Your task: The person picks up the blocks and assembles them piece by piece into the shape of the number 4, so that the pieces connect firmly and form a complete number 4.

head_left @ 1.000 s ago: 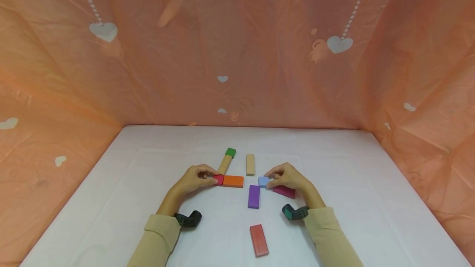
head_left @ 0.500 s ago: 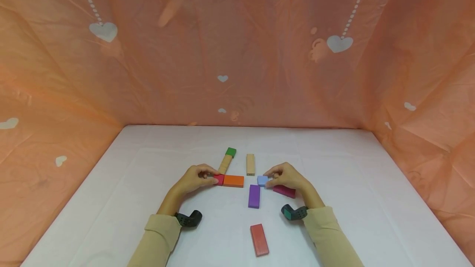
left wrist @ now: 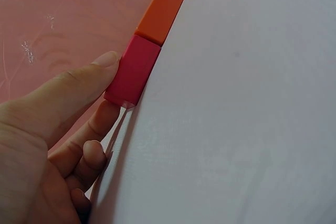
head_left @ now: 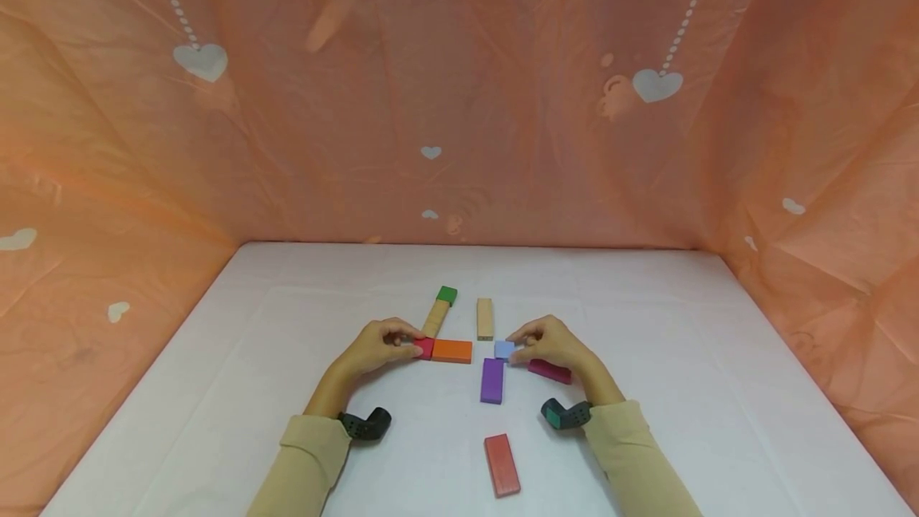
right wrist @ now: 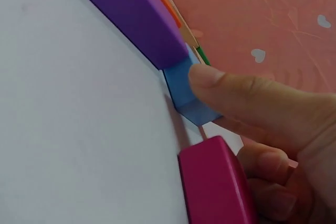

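My left hand [head_left: 376, 345] pinches a small red block [head_left: 427, 349] between thumb and fingers. The red block meets the left end of a flat orange block [head_left: 451, 351], as the left wrist view also shows. Between the thumb and fingers of my right hand [head_left: 554, 342] is a small light blue block [right wrist: 181, 85]. It sits by the far end of a purple block [head_left: 491, 380], seemingly touching it in the right wrist view. A magenta block [head_left: 550, 371] lies just under my right hand, partly covered by it in the head view.
A plain wooden block [head_left: 435, 317], tipped by a green block [head_left: 447, 295], slants away behind the red one. Another plain wooden block [head_left: 485, 319] lies beyond the purple one. Nearer me is a salmon-red block [head_left: 502, 465]. Orange sheeting [head_left: 459, 118] surrounds the white tabletop [head_left: 345, 278].
My right hand has slid the light blue block a little leftward, toward the far end of the purple block. The left hand and the red block have stayed in place.
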{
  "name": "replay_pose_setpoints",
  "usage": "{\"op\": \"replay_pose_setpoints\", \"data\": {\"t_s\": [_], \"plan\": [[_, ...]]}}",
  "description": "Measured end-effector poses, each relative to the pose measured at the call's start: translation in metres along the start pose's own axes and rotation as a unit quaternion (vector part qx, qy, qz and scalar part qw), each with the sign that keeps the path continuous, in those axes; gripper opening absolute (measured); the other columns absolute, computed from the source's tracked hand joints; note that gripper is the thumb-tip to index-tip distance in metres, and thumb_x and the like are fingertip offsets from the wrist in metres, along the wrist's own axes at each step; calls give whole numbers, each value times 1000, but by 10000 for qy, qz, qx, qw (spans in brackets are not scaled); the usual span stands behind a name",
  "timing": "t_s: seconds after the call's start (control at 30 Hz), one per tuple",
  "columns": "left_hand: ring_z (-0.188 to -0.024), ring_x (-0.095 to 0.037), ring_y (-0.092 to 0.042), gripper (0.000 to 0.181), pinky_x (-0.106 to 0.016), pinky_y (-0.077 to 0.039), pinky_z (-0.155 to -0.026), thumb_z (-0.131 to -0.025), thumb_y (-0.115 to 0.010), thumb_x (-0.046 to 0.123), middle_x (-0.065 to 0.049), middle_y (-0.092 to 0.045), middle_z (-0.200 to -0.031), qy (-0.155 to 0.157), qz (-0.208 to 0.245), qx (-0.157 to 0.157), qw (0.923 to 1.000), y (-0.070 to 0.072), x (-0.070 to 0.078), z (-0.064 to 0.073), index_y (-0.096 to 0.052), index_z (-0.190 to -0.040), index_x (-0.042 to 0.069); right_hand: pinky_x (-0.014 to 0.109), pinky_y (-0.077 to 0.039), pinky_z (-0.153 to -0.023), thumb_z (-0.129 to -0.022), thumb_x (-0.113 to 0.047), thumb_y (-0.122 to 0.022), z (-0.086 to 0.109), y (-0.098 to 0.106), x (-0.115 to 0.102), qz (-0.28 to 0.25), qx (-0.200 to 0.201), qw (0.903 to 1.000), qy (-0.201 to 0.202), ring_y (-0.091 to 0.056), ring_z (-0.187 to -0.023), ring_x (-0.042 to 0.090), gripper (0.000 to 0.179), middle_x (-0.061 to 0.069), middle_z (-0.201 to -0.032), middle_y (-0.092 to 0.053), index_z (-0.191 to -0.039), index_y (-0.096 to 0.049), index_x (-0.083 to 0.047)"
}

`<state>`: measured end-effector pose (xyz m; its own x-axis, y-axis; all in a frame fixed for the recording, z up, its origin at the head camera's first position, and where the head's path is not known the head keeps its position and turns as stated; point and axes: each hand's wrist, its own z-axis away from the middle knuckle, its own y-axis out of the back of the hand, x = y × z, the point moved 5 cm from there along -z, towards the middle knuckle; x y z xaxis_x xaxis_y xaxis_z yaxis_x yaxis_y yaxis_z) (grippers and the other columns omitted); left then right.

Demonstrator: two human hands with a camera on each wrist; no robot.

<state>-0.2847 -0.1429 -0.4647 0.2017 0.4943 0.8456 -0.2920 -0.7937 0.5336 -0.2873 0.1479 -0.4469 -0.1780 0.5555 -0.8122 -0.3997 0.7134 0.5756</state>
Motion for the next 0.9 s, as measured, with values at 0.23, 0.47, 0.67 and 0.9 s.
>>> {"op": "replay_pose_setpoints", "data": {"t_s": [0.23,0.47,0.67,0.9], "plan": [[-80,-12,-45,26,-20,-38,-70,-82,-76,20,-8,-61,-95,47,-40,28,10000,0,-1,0,-74,-104,8,19,-32,-58,-75,-13,-80,0,-2,-1,46,7,9999,110,-37,-61,8,33,-6,-61,-43,-103,-72,4],[-77,-10,-44,31,-21,-37,-67,-80,-77,31,-2,-60,-89,-321,45,131,9994,0,2,2,-75,-101,10,19,-31,-58,-75,-14,-81,-1,-3,-1,88,5,9999,87,-37,-61,8,34,-5,-61,-41,-103,-73,3],[-79,-12,-45,27,-21,-37,-69,-81,-76,25,-4,-59,-91,26,89,38,9999,-1,-2,0,-74,-103,10,20,-31,-58,-75,-14,-81,-2,-3,-1,74,-10,10000,59,-37,-61,9,35,-5,-60,-38,-104,-72,3],[-79,-12,-45,24,-20,-37,-69,-82,-75,18,-6,-60,-93,109,41,-9,9999,-1,-2,-1,-74,-104,8,20,-32,-59,-76,-15,-80,-1,-1,1,27,-20,10000,-21,-39,-64,9,33,-5,-63,-44,-104,-73,1]]}}
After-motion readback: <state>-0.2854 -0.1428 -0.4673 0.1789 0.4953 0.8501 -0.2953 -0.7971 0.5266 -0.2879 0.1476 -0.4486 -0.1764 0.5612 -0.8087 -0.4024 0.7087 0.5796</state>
